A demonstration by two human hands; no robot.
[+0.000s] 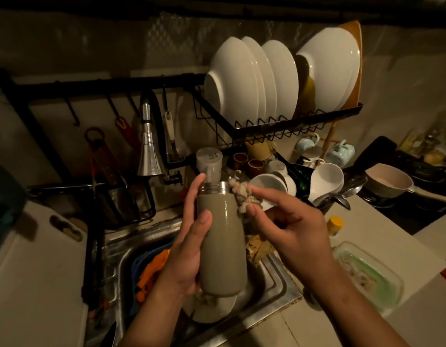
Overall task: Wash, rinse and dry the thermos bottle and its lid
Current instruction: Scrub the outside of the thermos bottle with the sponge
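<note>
The thermos bottle (222,244) stands upright over the sink (272,279) — lid off, gripped in the left hand (184,249). The right hand (292,226) pinches a scrubbing cloth (244,196) against its shoulder. No label is legible — the white container (208,162) behind bears only blurred print.

Head camera looks steeply down, close over the sink (274,276).
</note>
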